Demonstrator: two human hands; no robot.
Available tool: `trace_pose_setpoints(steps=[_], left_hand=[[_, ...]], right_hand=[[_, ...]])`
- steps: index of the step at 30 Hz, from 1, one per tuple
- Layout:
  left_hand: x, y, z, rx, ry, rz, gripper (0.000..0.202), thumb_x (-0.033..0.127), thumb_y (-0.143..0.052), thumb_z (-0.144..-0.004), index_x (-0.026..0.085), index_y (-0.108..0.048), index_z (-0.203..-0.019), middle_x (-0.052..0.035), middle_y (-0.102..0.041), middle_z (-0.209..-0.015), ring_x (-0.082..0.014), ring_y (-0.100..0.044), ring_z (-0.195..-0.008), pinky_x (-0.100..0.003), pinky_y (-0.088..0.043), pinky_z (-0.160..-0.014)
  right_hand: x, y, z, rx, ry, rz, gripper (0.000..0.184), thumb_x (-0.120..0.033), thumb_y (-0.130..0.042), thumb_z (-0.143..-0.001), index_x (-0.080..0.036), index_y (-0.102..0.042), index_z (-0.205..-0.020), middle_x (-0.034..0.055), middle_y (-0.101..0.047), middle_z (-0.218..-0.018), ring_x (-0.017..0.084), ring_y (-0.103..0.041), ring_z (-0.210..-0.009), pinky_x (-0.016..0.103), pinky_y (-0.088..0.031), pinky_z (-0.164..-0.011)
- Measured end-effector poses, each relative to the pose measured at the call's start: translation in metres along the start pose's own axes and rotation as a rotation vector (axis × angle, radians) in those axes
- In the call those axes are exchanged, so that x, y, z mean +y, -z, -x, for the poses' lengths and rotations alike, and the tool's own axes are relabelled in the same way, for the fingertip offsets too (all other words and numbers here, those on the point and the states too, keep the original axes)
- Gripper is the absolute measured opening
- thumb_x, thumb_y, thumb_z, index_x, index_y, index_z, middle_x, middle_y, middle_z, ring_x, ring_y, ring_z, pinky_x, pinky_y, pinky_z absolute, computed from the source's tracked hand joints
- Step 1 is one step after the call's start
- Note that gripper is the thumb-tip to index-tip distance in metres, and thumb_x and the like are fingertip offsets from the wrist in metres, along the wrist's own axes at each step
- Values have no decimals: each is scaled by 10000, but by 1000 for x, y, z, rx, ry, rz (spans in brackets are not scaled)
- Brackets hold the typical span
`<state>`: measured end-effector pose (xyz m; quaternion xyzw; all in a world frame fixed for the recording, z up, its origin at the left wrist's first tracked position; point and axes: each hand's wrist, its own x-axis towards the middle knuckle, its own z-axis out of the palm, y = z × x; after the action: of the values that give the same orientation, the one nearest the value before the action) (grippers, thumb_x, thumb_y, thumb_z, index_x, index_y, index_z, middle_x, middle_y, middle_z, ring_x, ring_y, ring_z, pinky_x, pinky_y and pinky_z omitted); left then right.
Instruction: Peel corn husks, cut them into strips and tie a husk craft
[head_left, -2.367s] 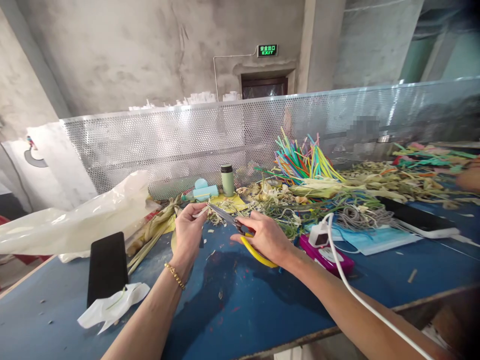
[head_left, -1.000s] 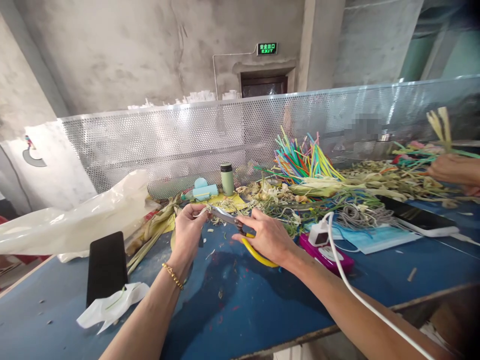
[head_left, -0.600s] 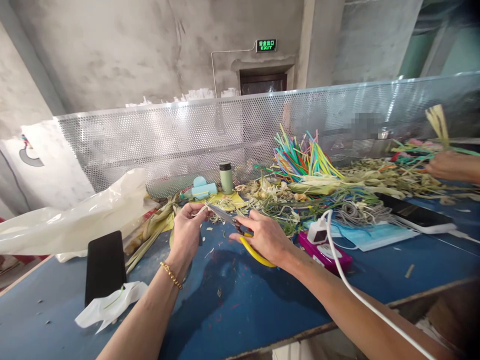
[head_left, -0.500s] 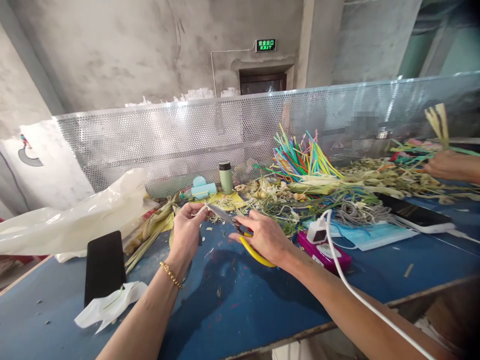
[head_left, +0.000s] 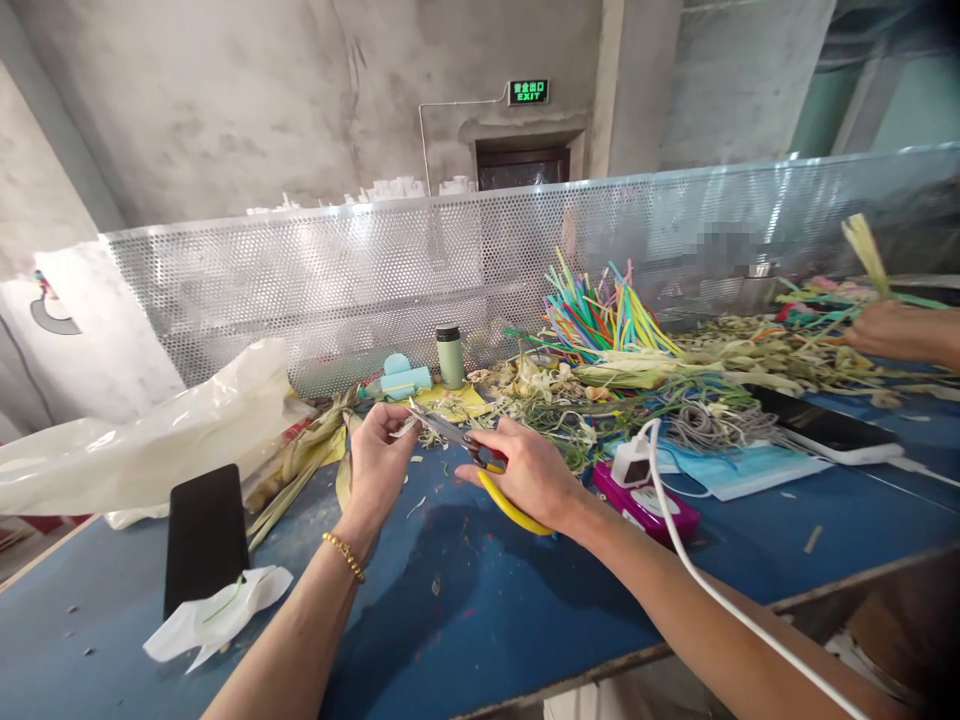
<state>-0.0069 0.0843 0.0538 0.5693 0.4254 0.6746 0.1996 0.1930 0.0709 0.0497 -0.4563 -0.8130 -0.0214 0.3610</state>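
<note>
My left hand [head_left: 377,455] pinches a small whitish strip [head_left: 406,429] between thumb and fingers. The strip is thin and partly hidden by the fingertips, so its kind is unclear. My right hand [head_left: 529,476] grips a pair of yellow-handled scissors [head_left: 513,508], the blades pointing left. The blade tips reach the strip at my left fingertips; whether they touch it I cannot tell. Both hands are above the blue table [head_left: 442,640], where small pale scraps lie below them.
A black phone [head_left: 206,540] lies left, partly under a white scrap [head_left: 217,612]. Dried husks and coloured pipe cleaners [head_left: 600,315] are piled behind. A magenta box [head_left: 660,515] with a charger and white cable sits right. Another person's hand [head_left: 900,330] holds pale strips.
Both my hands stay nearly in place; the strip in my left fingers and the scissor blades shift slightly. At far right, the pale strips in the other person's hand have tilted left.
</note>
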Motion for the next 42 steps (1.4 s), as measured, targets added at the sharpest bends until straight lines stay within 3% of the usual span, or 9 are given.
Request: trace_pose_setpoints(steps=[8,14,34,38,42], left_hand=[[10,-2,4,38,153,200,268,314,-772,-684,146,-644,-849,-14,-675,-751,-118,-611,-681,-231,-467,-652],[4,-2,2,37,163,273,266,299,-777,-684,137,-646,-850,-27,-687,-777,-121,-623,-694,-235,-480,-662],[9,-2,5,29,164,191,274,322,-774,-688,145,-650,-856,-14,-683,-750,-113,-615,-659,-219,-461,-613],[11,-2,6,23,151,181,289,337,-776,-694,139,-665,-871,-33,-694,-774,-127,-628,-696,-231,-475,-641],[13,-2,5,8,152,203,305,351,-778,-696,138,-660,-879,-47,-702,-795,-149,-644,-759,-246,-475,-674]], right_hand=[[-2,1,1,56,35,112,415,-560,-632,-831,-282,-692,-1134,31,-539,-848,145,-543,-686,261,-399,-626],[-5,1,2,89,95,211,396,-527,-665,-821,-259,-695,-1110,50,-564,-892,147,-560,-701,253,-382,-603],[-6,4,3,51,82,276,425,-501,-674,-824,-254,-674,-1170,75,-583,-923,159,-577,-699,257,-365,-586],[-4,3,3,55,92,203,425,-508,-633,-853,-227,-679,-1169,68,-579,-877,157,-557,-675,259,-377,-592],[-1,5,-2,152,9,-55,348,-482,-637,-856,-194,-723,-1031,43,-584,-779,148,-541,-661,262,-416,-644]])
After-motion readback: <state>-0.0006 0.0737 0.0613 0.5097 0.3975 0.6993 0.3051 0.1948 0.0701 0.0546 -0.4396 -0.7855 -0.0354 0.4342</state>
